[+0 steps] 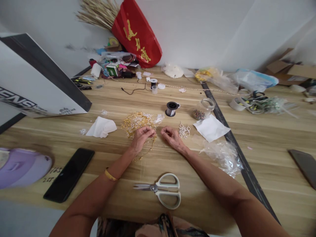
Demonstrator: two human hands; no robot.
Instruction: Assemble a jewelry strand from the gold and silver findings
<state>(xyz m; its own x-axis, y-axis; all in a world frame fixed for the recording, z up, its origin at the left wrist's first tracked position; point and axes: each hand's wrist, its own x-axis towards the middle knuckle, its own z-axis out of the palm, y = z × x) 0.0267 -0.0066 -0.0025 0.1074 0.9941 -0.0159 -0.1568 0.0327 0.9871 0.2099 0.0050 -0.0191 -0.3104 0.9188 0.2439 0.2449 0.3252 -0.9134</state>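
Note:
My left hand rests on the wooden table, fingers pinched on a gold bead strand that trails down toward me. It sits at the near edge of a pile of gold beads. My right hand lies just to the right, fingers curled in a pinch; what they hold is too small to make out. A small heap of silver rings lies beside the right hand. White-handled scissors lie closed on the table between my forearms.
A spool of clear thread, a jar of dark beads and a white paper sit beyond the hands. Crumpled plastic lies right, a tissue and black phone left. Clutter and a red bag line the far wall.

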